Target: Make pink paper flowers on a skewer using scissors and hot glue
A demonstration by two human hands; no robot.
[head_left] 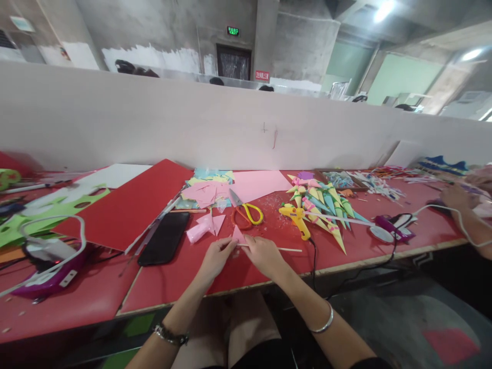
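Between the fingertips of both my hands is a small pink paper triangle (238, 235), held low over the red tabletop. My left hand (218, 256) pinches its left side. My right hand (263, 254) is closed at its right side, along with a thin pale stick (289, 249) that sticks out to the right. Just beyond lie scissors (251, 214) with yellow and orange handles. To their left are pink paper pieces (205, 226). A yellow glue gun (298, 219) rests on the right, beside a pile of pastel paper cones (326, 202).
A black phone (164, 239) and a large red sheet (134, 202) lie on the left. Purple power strips (395, 228) with cables stand at both sides. Pink card (261, 184) lies at the back, below a white partition (192, 123). A co-worker's hand (457, 197) is at far right.
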